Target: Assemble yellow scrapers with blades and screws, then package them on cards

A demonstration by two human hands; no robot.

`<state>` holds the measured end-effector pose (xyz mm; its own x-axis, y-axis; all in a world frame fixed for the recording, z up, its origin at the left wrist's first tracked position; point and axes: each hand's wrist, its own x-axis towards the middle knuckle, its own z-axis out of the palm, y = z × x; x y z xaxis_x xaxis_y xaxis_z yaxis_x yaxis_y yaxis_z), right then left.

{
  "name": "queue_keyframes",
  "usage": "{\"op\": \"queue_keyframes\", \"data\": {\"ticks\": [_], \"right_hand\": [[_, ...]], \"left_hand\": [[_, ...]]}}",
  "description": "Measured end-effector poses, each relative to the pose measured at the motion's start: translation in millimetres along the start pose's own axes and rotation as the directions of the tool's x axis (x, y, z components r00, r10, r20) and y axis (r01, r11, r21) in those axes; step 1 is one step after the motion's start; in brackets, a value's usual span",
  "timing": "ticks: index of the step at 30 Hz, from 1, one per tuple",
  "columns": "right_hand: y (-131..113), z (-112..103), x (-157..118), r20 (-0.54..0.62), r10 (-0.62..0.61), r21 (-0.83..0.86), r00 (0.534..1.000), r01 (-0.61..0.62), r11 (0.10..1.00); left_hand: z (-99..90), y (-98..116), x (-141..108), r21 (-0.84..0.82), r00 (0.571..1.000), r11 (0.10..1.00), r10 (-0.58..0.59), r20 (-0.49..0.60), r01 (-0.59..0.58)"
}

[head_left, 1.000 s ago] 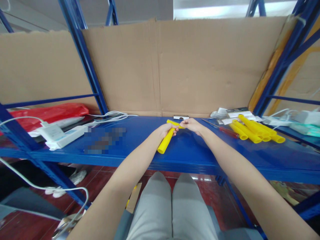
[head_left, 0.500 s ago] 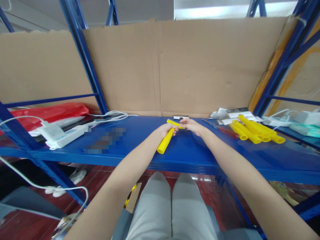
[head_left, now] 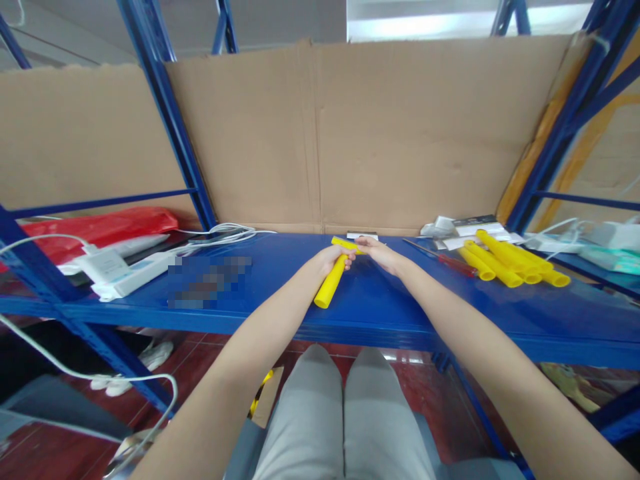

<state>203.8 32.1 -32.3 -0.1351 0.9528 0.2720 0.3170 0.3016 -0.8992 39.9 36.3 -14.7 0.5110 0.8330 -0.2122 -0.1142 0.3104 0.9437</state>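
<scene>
Over the middle of the blue shelf, my left hand is wrapped round a yellow tube, whose open end points down toward me. A narrower yellow piece slants across the tube's upper end, between both hands. My right hand pinches the right part of this piece, its fingers close to those of my left hand. The fingers cover the place where the two yellow parts meet, so whether they are joined cannot be seen. A small white item lies just behind my right hand.
Several yellow tubes lie at the right of the blue shelf, beside a red-handled screwdriver. White power strip, cables and a red bag are at the left. Cardboard stands behind.
My right hand has moved slightly left along the narrower yellow piece, closer to my left hand. The yellow tube has barely moved.
</scene>
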Motion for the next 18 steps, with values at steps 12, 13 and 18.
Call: {"op": "queue_keyframes", "data": {"ticks": [12, 13, 18], "right_hand": [[-24, -23, -6, -0.264, -0.336, -0.625, 0.904, 0.105, 0.773], [-28, -32, -9, -0.332, -0.369, -0.682, 0.868, 0.049, 0.729], [-29, -90, -25, -0.607, -0.216, -0.717, 0.765, -0.409, 0.565]], "left_hand": [[19.2, 9, -20, -0.076, 0.999, 0.997, 0.011, -0.05, -0.015], [18.3, 9, -19, -0.079, 0.999, 0.997, 0.005, -0.049, -0.008], [14.1, 9, -17, -0.082, 0.998, 0.997, -0.016, -0.062, 0.011]]}}
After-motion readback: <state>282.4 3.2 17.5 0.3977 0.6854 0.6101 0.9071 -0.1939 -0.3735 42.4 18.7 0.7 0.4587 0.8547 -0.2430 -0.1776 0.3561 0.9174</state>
